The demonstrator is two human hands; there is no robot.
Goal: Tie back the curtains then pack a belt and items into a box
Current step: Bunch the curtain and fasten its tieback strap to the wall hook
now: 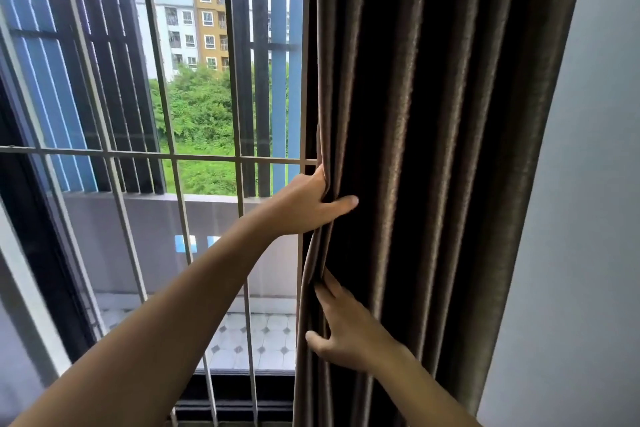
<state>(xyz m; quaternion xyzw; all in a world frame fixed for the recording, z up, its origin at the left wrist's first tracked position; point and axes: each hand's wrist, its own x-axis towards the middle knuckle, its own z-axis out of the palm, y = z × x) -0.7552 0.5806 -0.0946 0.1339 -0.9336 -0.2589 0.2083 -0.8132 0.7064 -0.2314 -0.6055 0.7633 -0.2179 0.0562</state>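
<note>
Bunching the curtain [433,149] at the right of the window [104,114], beside the wall [595,184]. Gripping its edge with the left hand [304,208], thumb in front; poking straight fingers of the right hand [349,336] into a fold lower down. Not tied yet; packing all left.

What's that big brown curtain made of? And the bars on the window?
The curtain looks like thick woven cloth, dark brown with a faint sheen: it hangs in soft folds. The window bars look like metal painted pale grey: thin, straight, smooth, though I can't be sure.
</note>
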